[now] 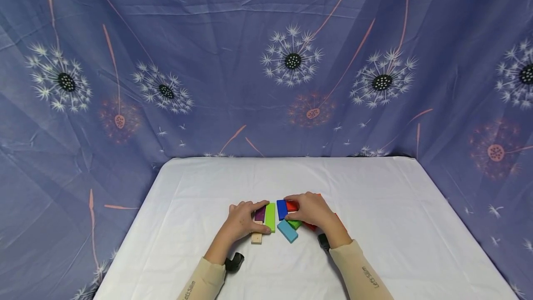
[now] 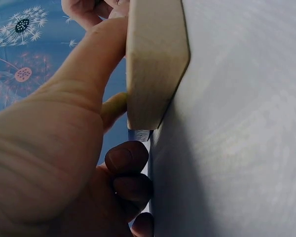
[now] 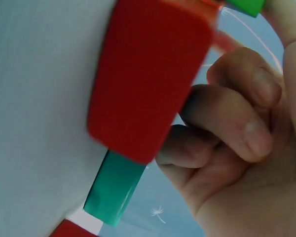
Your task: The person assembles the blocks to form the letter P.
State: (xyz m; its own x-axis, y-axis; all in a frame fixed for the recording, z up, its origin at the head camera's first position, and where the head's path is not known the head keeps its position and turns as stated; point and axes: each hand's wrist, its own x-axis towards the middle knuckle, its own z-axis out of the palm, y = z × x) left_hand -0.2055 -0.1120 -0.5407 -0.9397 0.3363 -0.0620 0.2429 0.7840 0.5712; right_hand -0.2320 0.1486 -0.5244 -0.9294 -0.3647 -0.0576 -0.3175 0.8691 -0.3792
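Note:
My left hand (image 1: 242, 220) pinches a long lime green block (image 1: 270, 218) between thumb and index finger, near its two ends. Under that hand lie a purple block (image 1: 260, 215) and a plain wooden block (image 1: 256, 239), which looms large in the left wrist view. With thumb and index finger, my right hand (image 1: 313, 209) holds a dark blue block (image 1: 281, 209), a short gap right of the lime one. A red block (image 1: 292, 206) shows between its fingers. In the right wrist view the other fingers (image 3: 227, 118) curl beside a big red block (image 3: 148, 79).
Just below the right hand lie a light blue block (image 1: 288, 231) and a green block (image 1: 295, 224). A teal block (image 3: 113, 190) sits beyond the red one in the right wrist view. White cloth covers the table (image 1: 191, 198); a patterned curtain (image 1: 233, 82) hangs behind.

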